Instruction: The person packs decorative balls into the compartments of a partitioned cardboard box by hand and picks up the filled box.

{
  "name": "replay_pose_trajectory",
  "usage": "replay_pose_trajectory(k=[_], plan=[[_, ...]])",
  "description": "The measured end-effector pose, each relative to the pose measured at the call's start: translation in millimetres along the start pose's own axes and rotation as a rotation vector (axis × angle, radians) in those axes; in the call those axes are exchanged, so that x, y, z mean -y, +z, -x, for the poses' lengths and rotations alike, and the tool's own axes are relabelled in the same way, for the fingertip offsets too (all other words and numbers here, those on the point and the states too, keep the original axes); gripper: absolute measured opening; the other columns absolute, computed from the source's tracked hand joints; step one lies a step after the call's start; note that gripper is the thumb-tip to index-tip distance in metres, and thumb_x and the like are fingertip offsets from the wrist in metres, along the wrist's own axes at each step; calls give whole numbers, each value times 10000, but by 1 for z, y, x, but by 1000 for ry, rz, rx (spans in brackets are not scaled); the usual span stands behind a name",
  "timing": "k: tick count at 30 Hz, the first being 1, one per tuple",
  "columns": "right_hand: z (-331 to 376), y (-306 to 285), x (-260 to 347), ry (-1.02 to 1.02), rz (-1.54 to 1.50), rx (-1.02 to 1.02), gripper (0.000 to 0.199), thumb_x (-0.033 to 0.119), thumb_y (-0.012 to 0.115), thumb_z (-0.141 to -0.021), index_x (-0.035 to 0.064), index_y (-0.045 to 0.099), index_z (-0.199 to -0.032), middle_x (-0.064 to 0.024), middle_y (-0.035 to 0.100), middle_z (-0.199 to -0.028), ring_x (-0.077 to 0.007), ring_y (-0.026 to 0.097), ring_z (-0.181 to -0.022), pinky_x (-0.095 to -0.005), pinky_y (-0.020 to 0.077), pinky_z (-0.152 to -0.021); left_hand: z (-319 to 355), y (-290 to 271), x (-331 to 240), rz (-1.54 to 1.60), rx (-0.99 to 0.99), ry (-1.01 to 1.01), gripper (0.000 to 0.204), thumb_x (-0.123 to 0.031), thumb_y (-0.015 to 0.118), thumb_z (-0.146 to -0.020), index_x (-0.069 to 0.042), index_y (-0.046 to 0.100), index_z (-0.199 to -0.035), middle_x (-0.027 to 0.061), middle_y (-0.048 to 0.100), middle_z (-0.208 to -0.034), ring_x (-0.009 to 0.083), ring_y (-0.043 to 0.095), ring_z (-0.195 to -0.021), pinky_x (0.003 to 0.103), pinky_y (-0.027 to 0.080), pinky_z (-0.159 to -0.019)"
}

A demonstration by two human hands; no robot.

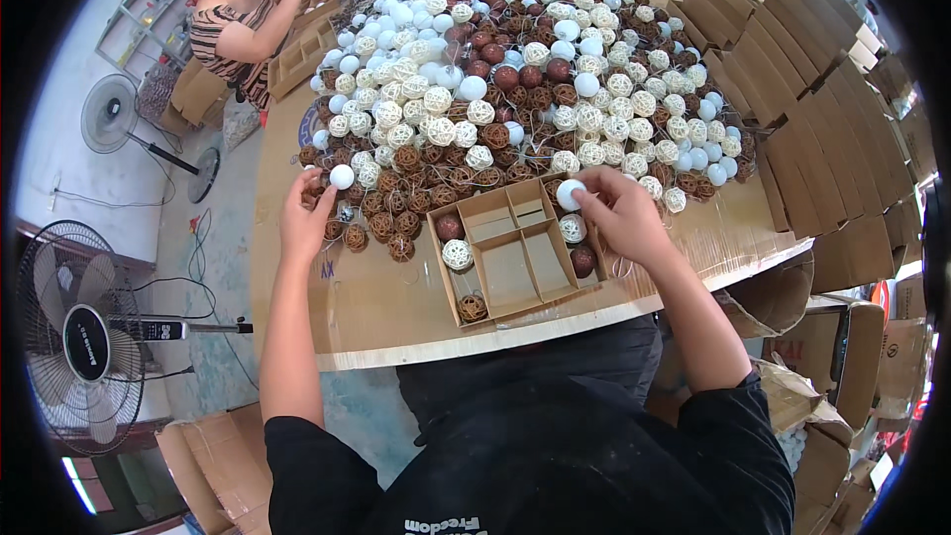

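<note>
Your right hand (626, 213) pinches one ball (571, 194); beside it, one tray (507, 272) holds five. Your left hand (306, 216) is half-open, hold unclear.

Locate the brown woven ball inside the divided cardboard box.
In the head view, the brown woven ball sits at the near left corner of the divided cardboard box, closer to the person's body than the white woven ball.

From here I see a divided cardboard box (533, 304) lying open, part-filled; one white ball (569, 194) at its far-right corner, another white ball (342, 176) well left.
</note>
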State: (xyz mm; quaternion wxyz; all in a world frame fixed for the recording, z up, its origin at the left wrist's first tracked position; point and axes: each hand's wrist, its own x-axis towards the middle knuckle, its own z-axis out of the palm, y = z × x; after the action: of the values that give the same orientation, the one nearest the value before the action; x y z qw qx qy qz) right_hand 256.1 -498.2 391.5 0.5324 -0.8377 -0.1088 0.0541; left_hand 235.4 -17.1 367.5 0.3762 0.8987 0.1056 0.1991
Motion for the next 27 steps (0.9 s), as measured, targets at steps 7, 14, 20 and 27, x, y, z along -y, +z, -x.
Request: replay_pose_trajectory(k=[7, 14, 20, 27], plan=[[8, 8, -6, -216, 312, -174, 177, 122, 695, -957, 21, 709, -1103, -164, 633, -1070, -373, 662, -903, -446, 536, -806, -5, 8, -10, -142, 84, 42, 484, -185, 857, -851, -102, 684, -1295, 65, 688, -1062, 187, 594, -851, 350, 520, -808], [9, 11, 8, -273, 355, -115, 214, 211, 740, -947, 69, 706, -1104, -151, 657, -1054, -387, 679, -918, -467, 550, -796, -11, 16, -32, -157, 96, 188, 478, -176, 846, -848, -105, 685, -1292, 114, 685, -1109, 297, 641, -1043, 415, 509, -923], [9, 11, 10, -234, 406, -74, 249, 286, 738, -950, 90, 697, -1098, -118, 674, -1019, -382, 684, -907, -480, 560, -780, -16, 15, -40, -297, 119, 210, 409, -154, 815, -863, -72, 690, -1244, 129, 680, -1126, 340, 612, -1121, 448, 491, -972], [9, 9, 10, -269, 471, -14, 327, 302, 759, -929, 68, 661, -1136, -127, 654, -1058, -392, 676, -911, -489, 560, -761, 9, -4, -84, -202, 19, 241, 371, -163, 796, -888, -56, 690, -1227, 129, 703, -1149, 325, 610, -1143, 432, 484, -999]])
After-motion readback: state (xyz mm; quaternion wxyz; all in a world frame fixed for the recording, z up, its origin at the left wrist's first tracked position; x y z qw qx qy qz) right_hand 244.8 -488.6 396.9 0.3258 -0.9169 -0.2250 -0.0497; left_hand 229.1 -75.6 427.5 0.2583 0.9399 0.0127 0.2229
